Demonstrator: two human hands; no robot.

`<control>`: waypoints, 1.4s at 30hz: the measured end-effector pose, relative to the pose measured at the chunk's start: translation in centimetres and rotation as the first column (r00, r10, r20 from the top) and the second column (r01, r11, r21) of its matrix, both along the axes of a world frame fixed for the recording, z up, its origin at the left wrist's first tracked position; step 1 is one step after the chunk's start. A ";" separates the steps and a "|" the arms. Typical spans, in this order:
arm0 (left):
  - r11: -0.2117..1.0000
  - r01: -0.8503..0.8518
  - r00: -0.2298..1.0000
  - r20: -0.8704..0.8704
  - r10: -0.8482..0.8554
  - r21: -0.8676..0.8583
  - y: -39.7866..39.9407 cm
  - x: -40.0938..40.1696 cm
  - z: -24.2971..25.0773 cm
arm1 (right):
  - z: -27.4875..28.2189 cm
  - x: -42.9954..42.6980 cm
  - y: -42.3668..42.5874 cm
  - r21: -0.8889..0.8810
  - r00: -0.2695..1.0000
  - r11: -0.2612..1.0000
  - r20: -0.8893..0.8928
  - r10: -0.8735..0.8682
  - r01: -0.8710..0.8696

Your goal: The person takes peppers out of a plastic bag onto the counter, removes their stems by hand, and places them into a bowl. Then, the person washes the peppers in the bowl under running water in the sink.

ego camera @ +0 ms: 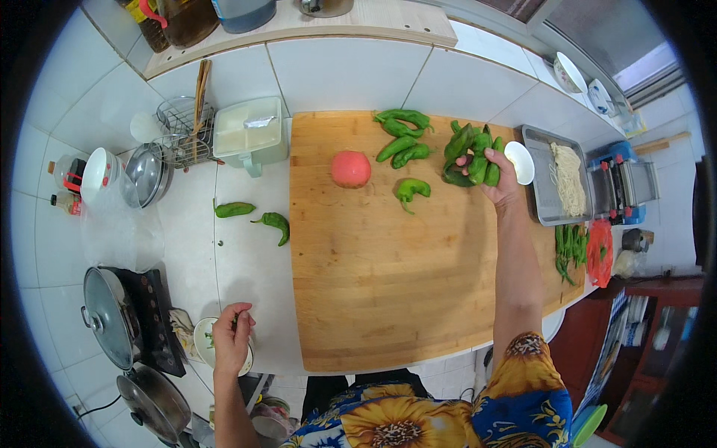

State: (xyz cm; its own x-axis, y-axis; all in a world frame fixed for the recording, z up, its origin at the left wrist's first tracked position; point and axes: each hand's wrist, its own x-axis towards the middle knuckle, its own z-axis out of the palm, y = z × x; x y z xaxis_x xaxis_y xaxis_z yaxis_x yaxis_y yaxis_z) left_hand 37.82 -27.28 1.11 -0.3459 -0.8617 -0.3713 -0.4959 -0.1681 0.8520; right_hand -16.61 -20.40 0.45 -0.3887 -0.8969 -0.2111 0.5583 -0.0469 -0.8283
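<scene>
My right hand (502, 185) is at the back right of the wooden cutting board (392, 291), its fingers wrapped around several green peppers (478, 159). A white spoon or small dish (520, 162) lies just beside that hand. Over a pale bowl (205, 343) with green bits in it, my left hand (232, 336) is closed; a small dark green piece shows between thumb and fingers. Several loose green peppers (396, 144) lie near the board's back edge, with a curled one (413, 191) closer to me. The pinkish-red round item (351, 169), possibly a peeled tomato, sits left of them.
Two green peppers (233, 209) lie on the white counter (190, 241). A metal tray (543, 201) holds noodles (570, 179). Slim green peppers (570, 249) and a red plastic bag (600, 252) are at right. A lidded pot (109, 319) stands left; a seasoning box (249, 131) sits behind.
</scene>
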 end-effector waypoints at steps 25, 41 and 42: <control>0.853 0.320 0.771 -0.409 -0.487 -0.413 -1.0 -20.5 12.4 | 10.6 20.1 4.3 -0.186 0.990 0.974 0.030 0.135 -0.127; 0.845 0.365 0.699 -0.484 -0.526 -0.391 0.3 -20.3 9.8 | 9.8 21.5 7.7 -0.131 0.995 0.987 0.021 0.096 -0.093; 0.872 0.379 0.743 -0.460 -0.486 -0.311 0.5 -20.0 8.3 | 8.3 21.2 8.0 -0.064 0.997 0.996 0.051 0.059 -0.056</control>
State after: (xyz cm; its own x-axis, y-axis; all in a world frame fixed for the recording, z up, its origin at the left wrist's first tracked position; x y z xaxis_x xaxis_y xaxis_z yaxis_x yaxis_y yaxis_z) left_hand 17.83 -26.82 9.38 -0.7881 -0.6042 0.1176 0.0380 0.1430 0.9890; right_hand 4.63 -12.35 8.78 -0.3257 -0.9295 -0.1730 0.6048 -0.0641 -0.7938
